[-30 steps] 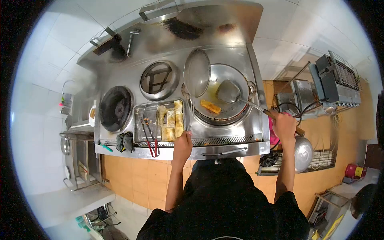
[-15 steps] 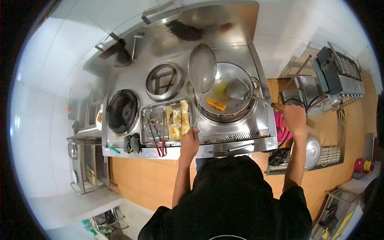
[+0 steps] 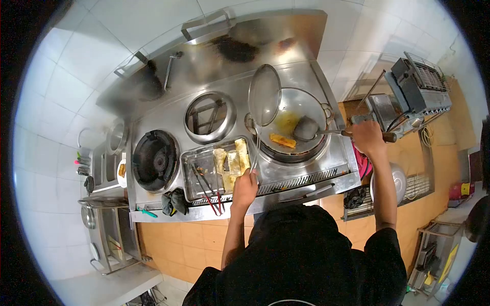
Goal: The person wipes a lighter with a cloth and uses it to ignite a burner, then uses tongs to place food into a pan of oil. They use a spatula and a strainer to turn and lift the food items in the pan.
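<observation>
My left hand (image 3: 245, 189) is closed round the handle of a round mesh strainer (image 3: 264, 95), whose basket is raised over the left side of the wok (image 3: 301, 97). My right hand (image 3: 367, 136) grips the wooden-ended handle of a ladle (image 3: 306, 128), its bowl down inside the wok. One browned roll (image 3: 283, 141) lies in the wok beside the ladle bowl, near some yellow oil (image 3: 287, 122). Left of the wok, a metal tray (image 3: 204, 159) holds several pale rolls (image 3: 234, 163) and a pair of red-handled tongs (image 3: 210, 203).
Two more burners, a black one (image 3: 155, 160) and a ringed one (image 3: 210, 117), sit left of the wok. A dark cloth (image 3: 174, 201) and a green-handled tool (image 3: 147, 212) lie at the front edge. A metal lid (image 3: 393, 184) stands low at the right.
The view has shifted and tilted slightly. The strainer basket looks turned more edge-on, and the ladle bowl sits closer to the browned roll. Both hands keep their holds.
</observation>
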Motion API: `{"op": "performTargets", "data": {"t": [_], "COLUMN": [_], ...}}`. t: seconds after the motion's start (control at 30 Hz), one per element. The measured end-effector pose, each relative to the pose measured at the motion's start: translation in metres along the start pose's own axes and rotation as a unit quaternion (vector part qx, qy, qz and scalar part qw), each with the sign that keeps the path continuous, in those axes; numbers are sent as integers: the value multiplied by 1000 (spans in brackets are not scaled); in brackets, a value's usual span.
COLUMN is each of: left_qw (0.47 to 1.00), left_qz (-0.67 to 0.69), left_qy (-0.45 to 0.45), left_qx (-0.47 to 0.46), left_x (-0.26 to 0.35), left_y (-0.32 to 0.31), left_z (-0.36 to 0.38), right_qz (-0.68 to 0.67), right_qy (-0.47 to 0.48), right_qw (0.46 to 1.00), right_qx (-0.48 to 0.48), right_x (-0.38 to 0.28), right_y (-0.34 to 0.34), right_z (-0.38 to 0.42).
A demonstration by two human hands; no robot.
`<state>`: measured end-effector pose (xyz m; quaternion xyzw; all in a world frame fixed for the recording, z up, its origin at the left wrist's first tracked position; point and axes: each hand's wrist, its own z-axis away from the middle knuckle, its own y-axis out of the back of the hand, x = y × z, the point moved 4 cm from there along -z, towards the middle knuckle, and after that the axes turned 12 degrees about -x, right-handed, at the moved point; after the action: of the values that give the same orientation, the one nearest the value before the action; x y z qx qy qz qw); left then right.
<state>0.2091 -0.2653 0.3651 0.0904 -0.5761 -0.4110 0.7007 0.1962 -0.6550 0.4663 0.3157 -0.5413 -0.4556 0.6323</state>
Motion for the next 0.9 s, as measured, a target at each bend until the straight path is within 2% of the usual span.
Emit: {"op": "performTargets", "data": {"t": [0.23,0.3,0.33,0.4,0.43,0.6,0.67,0.7,0.77,0.8,0.87,0.9], "left_qw": [1000,1000,1000,1000,1000,999,999,999,999,999,998,998], "left_qz": [-13,-13,-15,-18,-20,-19,-25,-21,-19,-23,-26,-24], "left_qy": [14,10,6,11,14,10,15,15,12,15,20,16], "left_qx": [-5,-2,2,5,7,32,32,35,39,42,47,53], "left_x": [-11,-7,-6,-6,-6,-3,2,7,10,9,9,12], "left_y": [5,6,6,4,2,-2,-2,0,0,-1,-5,-7], "left_z": [-5,-5,-5,-6,-6,-5,-4,-3,-2,-2,1,3], "right_qz": [-132,-98,-99,-186,-186,-257,-304,-308,-490,-491,-584,-583], "right_qy": [18,22,23,68,68,45,105,103,102,102,144,146], "right_qw": [991,993,993,974,971,958,940,940,826,826,755,755], "right_qx": [-4,-63,-64,-108,-136,-120,-111,-108,-259,-256,-263,-262], "right_x": [-30,-46,-53,-70,-76,-91,-92,-88,-80,-78,-80,-81], "right_y": [-17,-31,-28,-27,-36,-79,-93,-84,-67,-75,-100,-102], "right_z": [-10,-11,-7,3,2,4,5,7,12,8,1,2]}}
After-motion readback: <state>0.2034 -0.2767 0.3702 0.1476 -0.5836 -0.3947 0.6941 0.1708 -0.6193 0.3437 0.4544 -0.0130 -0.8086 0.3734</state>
